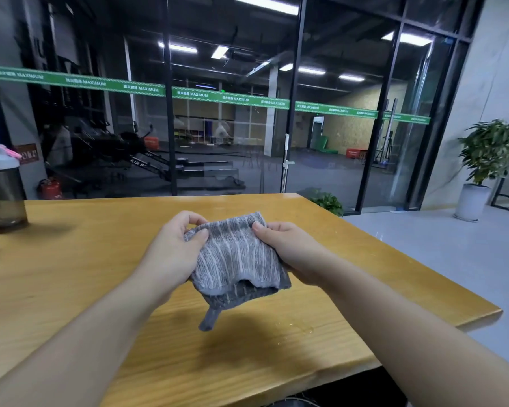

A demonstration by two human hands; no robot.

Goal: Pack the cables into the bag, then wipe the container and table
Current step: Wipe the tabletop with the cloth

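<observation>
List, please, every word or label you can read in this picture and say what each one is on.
"MAXIMUM": repeated along the green strip on the glass wall; the Chinese characters before each are too blurred to read.
"AIR R": white letters on the black gym machine behind the glass, cut off.
Red sign: too blurred.
Cloth, bottle: no text.

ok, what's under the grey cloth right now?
The grey cloth is held up by the left hand and right hand, clear of the wooden table. Below it only bare tabletop and its shadow show. The strip directly behind the cloth is hidden.
</observation>
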